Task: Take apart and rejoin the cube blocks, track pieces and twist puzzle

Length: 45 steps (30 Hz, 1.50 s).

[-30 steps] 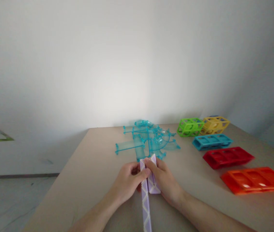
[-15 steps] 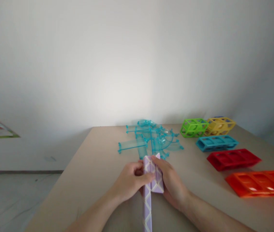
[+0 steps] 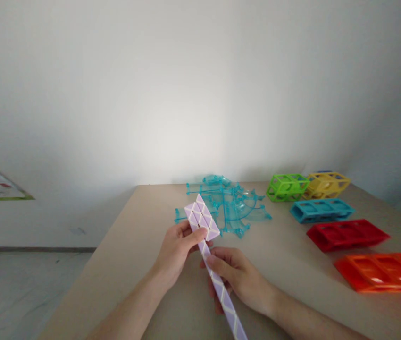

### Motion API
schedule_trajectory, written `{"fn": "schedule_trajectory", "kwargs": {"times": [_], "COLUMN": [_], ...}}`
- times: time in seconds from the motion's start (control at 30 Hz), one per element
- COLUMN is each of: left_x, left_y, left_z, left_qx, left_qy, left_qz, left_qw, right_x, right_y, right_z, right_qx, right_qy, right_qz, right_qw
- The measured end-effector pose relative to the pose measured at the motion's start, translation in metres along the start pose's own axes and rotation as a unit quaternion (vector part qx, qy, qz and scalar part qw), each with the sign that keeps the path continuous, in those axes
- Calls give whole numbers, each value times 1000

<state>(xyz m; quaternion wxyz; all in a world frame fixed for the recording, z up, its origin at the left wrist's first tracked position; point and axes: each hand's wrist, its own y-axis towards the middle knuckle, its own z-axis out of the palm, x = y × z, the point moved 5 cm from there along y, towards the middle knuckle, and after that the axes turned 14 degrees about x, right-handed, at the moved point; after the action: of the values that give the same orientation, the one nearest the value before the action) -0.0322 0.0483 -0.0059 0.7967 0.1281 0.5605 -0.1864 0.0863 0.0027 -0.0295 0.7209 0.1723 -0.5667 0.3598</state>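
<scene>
Both hands hold a lilac and white snake puzzle [image 3: 203, 220], its pale triangles folded side by side into a flat block at the far end. From that block a long straight tail runs down towards me and out of the bottom of the view. My left hand [image 3: 175, 248] grips the block's near end, thumb on top and fingers underneath. Lower down, my right hand [image 3: 239, 271] pinches the straight tail between thumb and fingers, with some fingertips showing beneath it. The puzzle is tilted, its far end leaning left.
Behind the puzzle lies a heap of clear teal plastic track pieces [image 3: 234, 203]. Along the right stand open-sided blocks: green [image 3: 287, 188], yellow [image 3: 326, 185], blue [image 3: 322, 210], red [image 3: 347, 235] and orange [image 3: 382, 271]. A white wall [image 3: 186, 94] rises behind the table [image 3: 126, 231].
My right hand has slid from the folded block down to the straight tail. The puzzle's far end has swung up and left, and its tail now slants to the lower right.
</scene>
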Motion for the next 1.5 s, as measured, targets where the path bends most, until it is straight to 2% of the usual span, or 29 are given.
{"fn": "schedule_trajectory", "kwargs": {"times": [0.13, 0.33, 0.43, 0.53, 0.63, 0.73, 0.8, 0.83, 0.9, 0.93, 0.97, 1.03, 1.1, 1.23, 1.37, 1.43, 1.5], "left_x": [0, 1, -1, -5, -5, -4, -4, -4, -2, -1, 0, 1, 1, 1, 2, 3, 3], "left_y": [0, 0, -1, -5, -6, -4, -3, -2, -1, 0, 0, 1, 1, 0, 0, 0, -1], "left_z": [5, 7, 6, 6, 4, 2, 1, 0, -1, -2, -3, -5, -4, 1, 9, 11, 13], "left_qx": [10, -10, -8, -2, -2, -1, -8, -13, -28, -37, -48, -68, -77, -61, -20, -3, 18], "left_qy": [-34, -61, -21, 54, 78, 63, 51, 43, 21, 8, -3, -17, -9, 26, -24, -42, -52], "left_qz": [13, 35, 57, 80, 85, 94, 94, 89, 69, 56, 45, 30, 20, -10, 16, 27, 36], "left_qw": [999, 997, 998, 995, 993, 994, 994, 995, 997, 998, 998, 997, 997, 998, 999, 999, 998], "right_x": [-1, -1, 0, 2, 5, 4, -1, -3, -1, 4, 10, 25, 37, 46, 48, 48, 45], "right_y": [-1, -2, -3, -5, -6, -3, 1, 2, 2, 0, -4, -13, -19, -21, -23, -25, -25], "right_z": [1, 10, 12, 14, 17, 15, 10, 6, -4, -8, -11, -12, -12, -11, -8, -10, -14], "right_qx": [-4, 51, 34, 34, 78, 131, 138, 119, 53, 9, -34, -99, -139, -130, -136, -161, -172], "right_qy": [24, 63, 104, 198, 267, 269, 226, 188, 61, -31, -133, -316, -419, -478, -501, -472, -406], "right_qz": [-3, 6, 9, 44, 91, 96, 79, 58, -5, -44, -79, -121, -131, -156, -200, -198, -177], "right_qw": [1000, 997, 994, 979, 956, 949, 961, 973, 997, 999, 987, 936, 888, 855, 831, 844, 880]}}
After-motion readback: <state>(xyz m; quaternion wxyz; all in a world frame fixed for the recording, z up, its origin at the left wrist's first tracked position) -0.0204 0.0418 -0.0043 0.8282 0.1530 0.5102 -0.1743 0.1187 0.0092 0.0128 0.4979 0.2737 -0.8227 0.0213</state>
